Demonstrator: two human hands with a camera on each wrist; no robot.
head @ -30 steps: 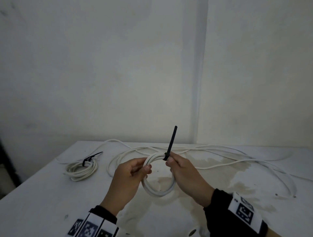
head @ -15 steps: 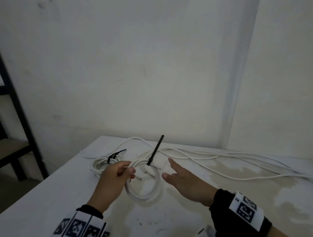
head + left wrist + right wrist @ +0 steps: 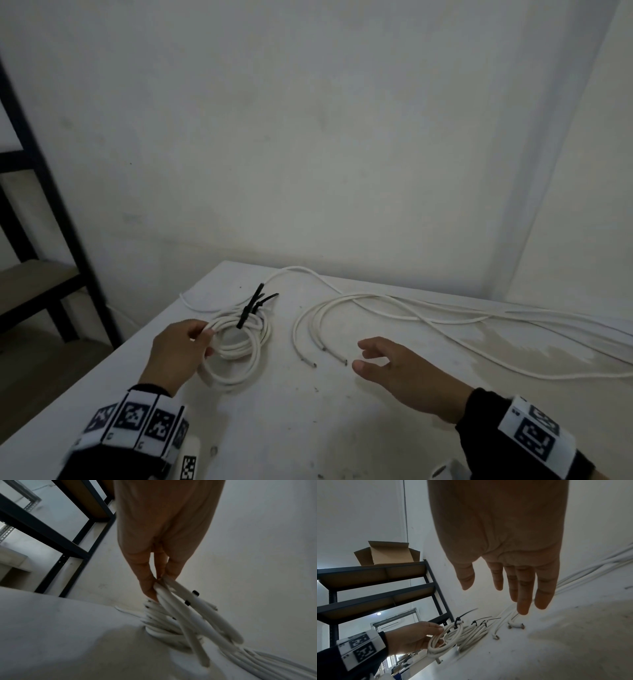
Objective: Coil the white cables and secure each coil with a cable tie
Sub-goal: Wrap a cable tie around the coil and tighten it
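On the counter (image 3: pixel 308 428), left side | your left hand (image 3: pixel 178 356) pinches the tied coil (image 3: pixel 236 346) at its rim | right hand (image 3: pixel 397 370) open, empty, near loose cable (image 3: pixel 428 308) ends | cable looks light, springy: grasp near the ends.

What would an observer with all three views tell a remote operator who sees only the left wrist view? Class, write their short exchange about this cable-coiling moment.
Operator: I see fingers pinching a white coil. Is the other hand holding anything?
Observer: No. The right hand hovers open above the table, holding nothing.
Operator: Is any cable not yet coiled?
Observer: Yes. Loose white cables lie on the table to the right of the coil that the left hand pinches, with their cut ends close to the right hand.
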